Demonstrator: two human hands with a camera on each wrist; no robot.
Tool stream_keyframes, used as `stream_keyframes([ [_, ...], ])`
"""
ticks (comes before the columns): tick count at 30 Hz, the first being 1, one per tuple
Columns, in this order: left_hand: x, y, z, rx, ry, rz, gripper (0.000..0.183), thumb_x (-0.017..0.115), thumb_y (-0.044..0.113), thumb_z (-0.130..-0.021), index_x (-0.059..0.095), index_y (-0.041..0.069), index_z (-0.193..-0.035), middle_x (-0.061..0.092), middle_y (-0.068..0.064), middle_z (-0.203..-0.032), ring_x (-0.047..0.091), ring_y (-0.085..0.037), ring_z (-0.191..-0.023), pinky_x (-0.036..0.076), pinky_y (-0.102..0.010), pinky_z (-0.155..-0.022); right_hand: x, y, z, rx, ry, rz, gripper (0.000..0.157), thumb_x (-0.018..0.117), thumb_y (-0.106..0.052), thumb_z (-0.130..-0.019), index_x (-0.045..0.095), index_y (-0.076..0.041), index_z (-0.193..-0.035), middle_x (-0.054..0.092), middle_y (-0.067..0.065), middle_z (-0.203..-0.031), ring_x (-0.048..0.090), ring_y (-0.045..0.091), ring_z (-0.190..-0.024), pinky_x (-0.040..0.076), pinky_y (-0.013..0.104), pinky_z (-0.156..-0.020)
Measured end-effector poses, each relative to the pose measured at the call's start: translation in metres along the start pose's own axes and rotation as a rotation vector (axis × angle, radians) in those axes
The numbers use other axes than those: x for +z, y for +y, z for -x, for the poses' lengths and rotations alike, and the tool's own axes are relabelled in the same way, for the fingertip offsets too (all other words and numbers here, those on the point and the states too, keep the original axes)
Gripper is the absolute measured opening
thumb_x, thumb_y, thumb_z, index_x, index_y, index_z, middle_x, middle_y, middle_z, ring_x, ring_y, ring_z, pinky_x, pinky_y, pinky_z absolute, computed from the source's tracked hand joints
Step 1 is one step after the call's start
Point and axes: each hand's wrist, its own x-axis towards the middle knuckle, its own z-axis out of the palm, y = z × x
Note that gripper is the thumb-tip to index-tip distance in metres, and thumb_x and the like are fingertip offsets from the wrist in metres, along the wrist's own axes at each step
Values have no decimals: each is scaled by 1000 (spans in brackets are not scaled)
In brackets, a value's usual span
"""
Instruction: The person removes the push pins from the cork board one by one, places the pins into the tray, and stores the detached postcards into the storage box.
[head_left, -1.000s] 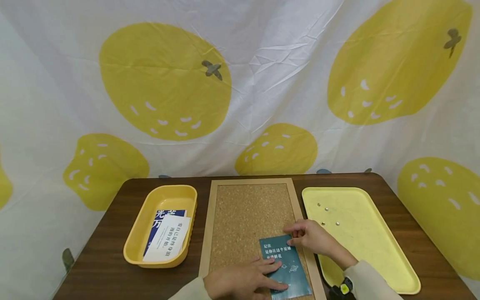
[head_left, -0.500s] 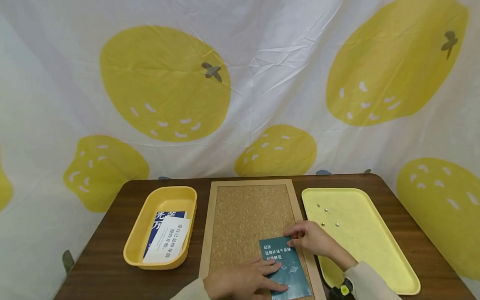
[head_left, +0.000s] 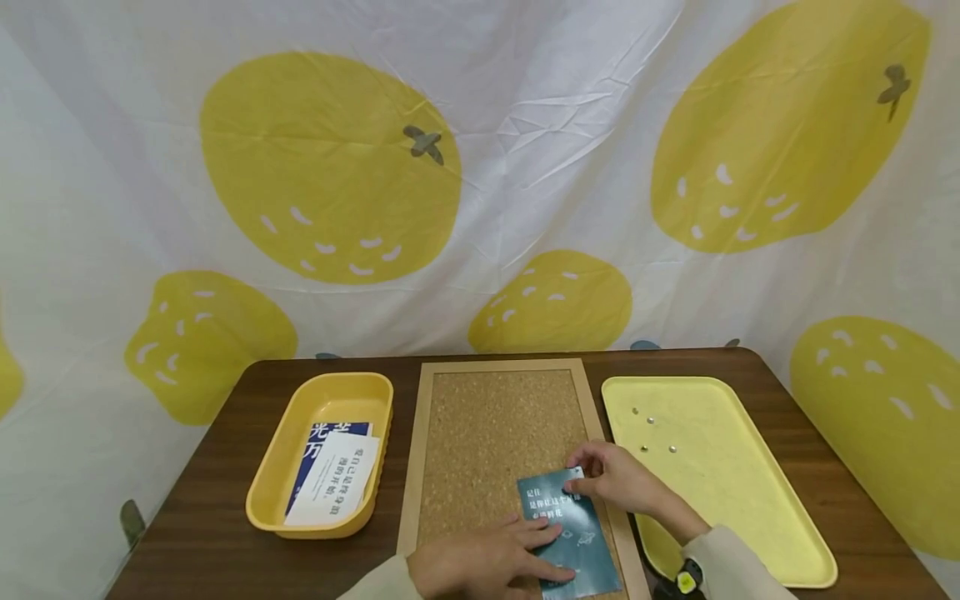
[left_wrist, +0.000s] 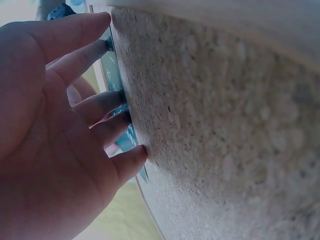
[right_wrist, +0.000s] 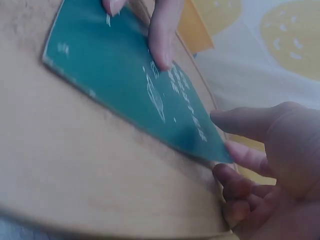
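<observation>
A teal card (head_left: 581, 542) with white Chinese writing and small planet drawings lies on the lower right part of a wood-framed corkboard (head_left: 502, 433). My left hand (head_left: 487, 554) rests across it from the left, fingers spread, some tips on the card and others on the cork, as the left wrist view shows. At the card's upper right corner is my right hand (head_left: 618, 479), the thumb over its face and the curled forefinger at its edge, pinching the corner. A tiny pale speck shows by that corner, too small to identify.
To the left, a yellow-orange basket (head_left: 258, 500) holds a white card (head_left: 337, 479) and a dark blue card (head_left: 318, 433). A pale yellow tray (head_left: 738, 492) on the right carries several small shiny pins (head_left: 650, 420). A lemon-print cloth (head_left: 525, 192) hangs behind the table.
My right thumb has slid slightly left over the card's writing, and the forefinger has drawn back so the upper right corner shows. My left hand stays in place.
</observation>
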Motion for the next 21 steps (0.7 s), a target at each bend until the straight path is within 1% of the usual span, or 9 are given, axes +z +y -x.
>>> stream_keyframes([
  [3,0,-1,1,20,19,-37,52,58,35,-100,44,36,-150,26,-2,-163,20,-17,-151,30,-42,-118,3,-3,-1,10,7,-7,24,78,-20,-85,62,-6,-96,57,1,-81,48,11,-66,40,24,-55],
  [6,0,-1,1,37,30,-60,52,58,35,-100,44,35,-150,27,-4,-163,22,-18,-150,32,-42,-117,5,-5,-3,20,5,-20,26,78,-20,-85,59,-6,-95,60,1,-83,49,12,-67,41,24,-56],
  [10,0,-2,0,40,26,-49,52,58,35,-100,44,34,-150,26,-4,-163,21,-17,-151,30,-41,-118,6,-5,-4,52,-1,-55,27,78,-19,-85,58,-6,-96,58,1,-80,48,11,-66,41,24,-55],
  [13,0,-2,1,38,27,-39,52,58,35,-100,44,34,-150,26,-4,-163,21,-17,-151,29,-42,-118,6,-6,-4,60,-1,-76,27,78,-18,-85,59,-5,-98,54,1,-75,45,10,-62,38,23,-52],
  [21,0,-1,1,22,21,-26,52,58,35,-100,44,35,-149,26,-3,-163,21,-16,-151,29,-41,-119,5,-2,-3,24,-33,-132,28,78,-15,-85,61,-4,-105,55,3,-78,44,7,-61,39,21,-52],
])
